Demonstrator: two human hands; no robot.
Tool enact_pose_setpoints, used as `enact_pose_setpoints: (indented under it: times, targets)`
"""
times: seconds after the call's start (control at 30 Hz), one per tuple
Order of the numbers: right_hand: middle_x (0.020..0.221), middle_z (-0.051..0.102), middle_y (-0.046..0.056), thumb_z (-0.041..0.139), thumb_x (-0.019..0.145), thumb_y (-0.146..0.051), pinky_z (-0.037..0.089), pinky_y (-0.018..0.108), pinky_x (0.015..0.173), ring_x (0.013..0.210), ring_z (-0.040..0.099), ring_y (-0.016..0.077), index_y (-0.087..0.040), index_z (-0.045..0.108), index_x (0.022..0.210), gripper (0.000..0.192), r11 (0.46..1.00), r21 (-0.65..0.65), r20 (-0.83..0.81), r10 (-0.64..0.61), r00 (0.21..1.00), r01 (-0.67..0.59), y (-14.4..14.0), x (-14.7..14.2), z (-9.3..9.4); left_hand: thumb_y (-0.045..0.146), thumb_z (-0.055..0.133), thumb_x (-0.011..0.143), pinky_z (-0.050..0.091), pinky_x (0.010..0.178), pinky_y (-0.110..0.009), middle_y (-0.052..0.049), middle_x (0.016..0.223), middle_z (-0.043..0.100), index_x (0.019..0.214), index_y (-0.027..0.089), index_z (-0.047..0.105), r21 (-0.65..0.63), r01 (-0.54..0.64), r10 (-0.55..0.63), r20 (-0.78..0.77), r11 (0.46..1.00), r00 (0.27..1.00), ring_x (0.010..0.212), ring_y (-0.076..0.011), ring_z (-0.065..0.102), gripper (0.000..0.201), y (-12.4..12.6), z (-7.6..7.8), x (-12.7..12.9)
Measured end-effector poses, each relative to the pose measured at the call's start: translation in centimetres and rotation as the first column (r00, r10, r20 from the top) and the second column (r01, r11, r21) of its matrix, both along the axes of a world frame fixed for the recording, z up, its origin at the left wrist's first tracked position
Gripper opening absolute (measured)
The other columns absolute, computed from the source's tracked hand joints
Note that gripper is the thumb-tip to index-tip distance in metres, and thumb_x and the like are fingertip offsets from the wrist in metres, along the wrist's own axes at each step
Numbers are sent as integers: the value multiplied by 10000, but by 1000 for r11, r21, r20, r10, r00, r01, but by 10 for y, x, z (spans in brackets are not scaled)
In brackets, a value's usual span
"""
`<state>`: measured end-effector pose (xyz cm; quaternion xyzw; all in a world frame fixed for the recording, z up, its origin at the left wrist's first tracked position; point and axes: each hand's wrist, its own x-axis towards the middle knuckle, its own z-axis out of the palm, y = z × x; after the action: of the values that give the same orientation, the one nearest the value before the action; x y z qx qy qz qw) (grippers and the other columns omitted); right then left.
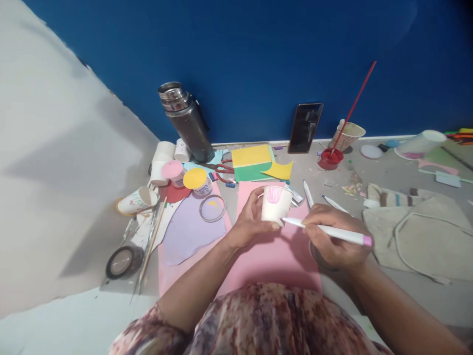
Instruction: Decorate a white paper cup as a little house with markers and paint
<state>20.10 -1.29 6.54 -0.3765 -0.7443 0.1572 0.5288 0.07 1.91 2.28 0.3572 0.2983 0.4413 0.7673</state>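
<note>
Paper cup point(272, 213) sits mid-frame in my head view, clasped by the left hand point(254, 221), fingers along its side, thumb near the base. Right of centre, the right hand point(334, 241), apart from the left, pinches a white marker point(343, 234); its tip points at the cup's lower edge, and I cannot tell whether it touches. From my remote seat, I judge a slip the main risk: the cup seems held above the pink paper point(266, 264), so a slack left grip could let it turn and drag a stray line. Squeezing hard might dent its thin-looking wall. Fingers sliding up could smear the pink drawing point(274, 195), should that ink be wet.
</note>
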Motion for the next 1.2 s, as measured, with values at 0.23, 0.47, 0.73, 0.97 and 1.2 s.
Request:
enact_pose_setpoints:
  times: [0.23,0.47,0.73,0.97,1.2]
  targets:
    - [665,713,-8,638,918,-120,520,256,576,564,661,126,-216,687,808,154,999,-2,29,36,999,-36,0,-1,0,240,1017,550,540,942,-425,-157,1421,623,1394,265,484,5,7,-7,-2,1000,1000,1280,-377,635,999,0,-3,0]
    - [698,733,-11,638,914,-98,546,263,645,609,686,130,-217,683,812,163,1000,13,35,-12,999,12,1,1,-4,207,1003,561,535,929,-397,-156,1417,632,1376,261,496,20,29,-29,17,999,999,1309,-375,616,961,0,-4,-1]
    - [732,752,-16,649,908,-97,541,234,616,628,698,122,-221,696,810,165,998,-8,1,-65,998,65,1,5,-9,176,983,581,537,906,-369,-170,1468,616,1379,262,499,19,69,-70,31,997,997,1306,-362,618,937,0,-5,-2]
    - [740,775,-1,651,908,-119,531,235,575,629,721,135,-214,706,782,167,995,-15,5,-101,995,101,1,4,-6,176,978,583,547,895,-367,-159,1419,657,1386,262,519,6,78,-78,38,997,996,1270,-354,648,929,0,-6,-2]
    - [705,731,-25,652,907,-98,528,252,580,620,680,135,-230,725,829,169,990,-82,-207,-128,970,113,0,7,-15,224,973,598,576,874,-384,-134,1248,741,1381,204,597,-46,95,-87,147,994,985,1010,-283,744,869,0,-1,-1]
